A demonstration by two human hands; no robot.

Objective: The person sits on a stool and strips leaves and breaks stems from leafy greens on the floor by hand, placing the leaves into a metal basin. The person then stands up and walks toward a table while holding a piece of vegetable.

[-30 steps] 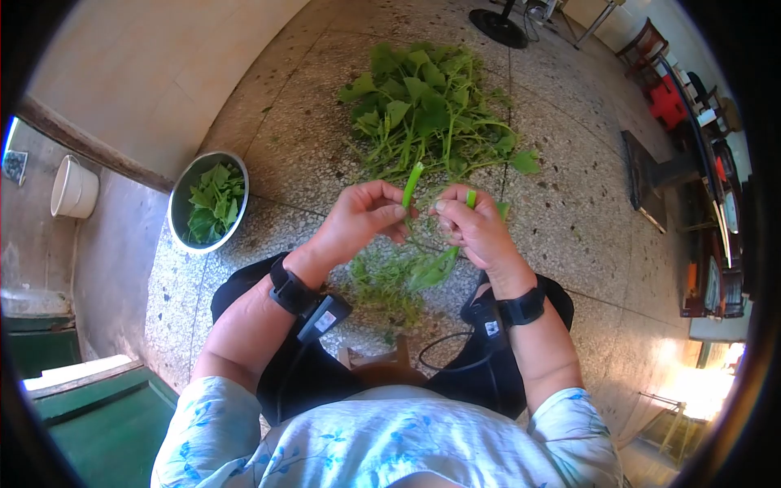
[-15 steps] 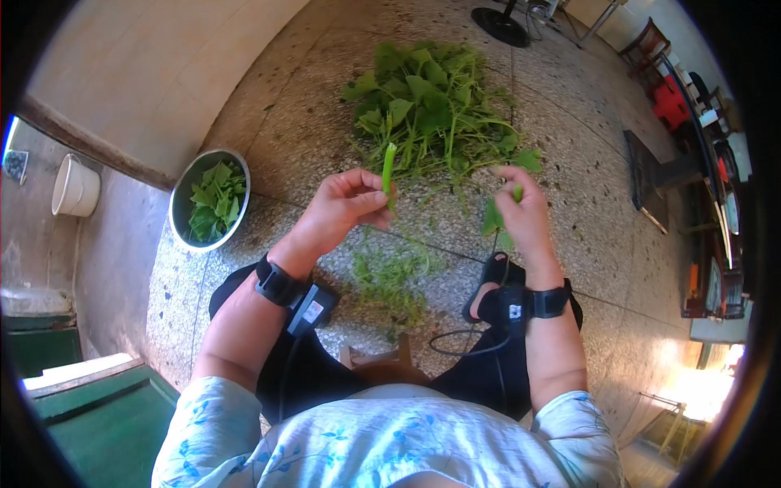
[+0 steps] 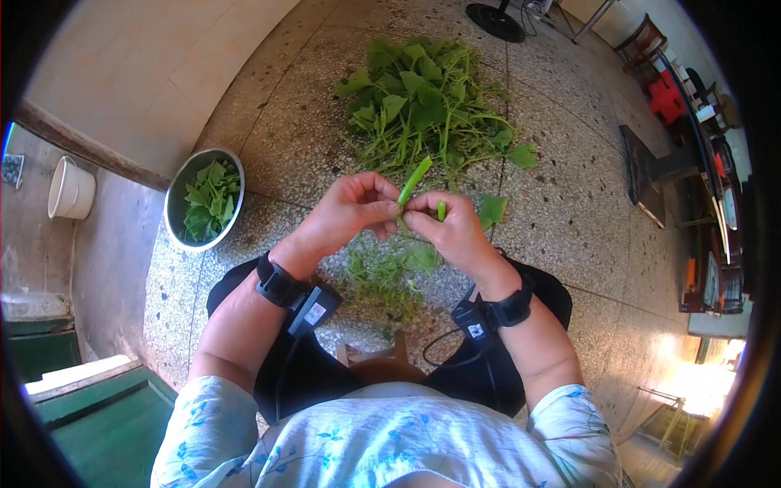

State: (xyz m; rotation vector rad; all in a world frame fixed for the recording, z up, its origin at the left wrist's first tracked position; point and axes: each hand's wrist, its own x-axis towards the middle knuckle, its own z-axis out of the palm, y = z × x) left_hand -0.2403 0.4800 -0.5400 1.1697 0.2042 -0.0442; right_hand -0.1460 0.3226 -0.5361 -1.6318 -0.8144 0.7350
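Note:
A short green stem [image 3: 416,180] stands up from the fingertips of my left hand [image 3: 351,208], which is closed around its lower end. My right hand [image 3: 450,228] meets it there, thumb and forefinger pinched at the stem's base. Curled in the right fingers is another cut stem [image 3: 442,211], and a green leaf [image 3: 492,211] shows just beyond that hand. Ahead of both hands a large heap of leafy vines [image 3: 427,102] lies on the floor. Below them is a small pile of thin green scraps [image 3: 382,281], between my feet.
At the left stands a metal basin [image 3: 168,207] with loose green leaves [image 3: 210,199] inside. A white bucket [image 3: 71,189] is by the far left wall. A black round stand base [image 3: 496,23] and a dark pedestal base [image 3: 643,175] rest on the speckled floor.
My right hand has moved left, bringing its stem and leaf along, and now touches the stem in my left hand. That stem leans further right than before.

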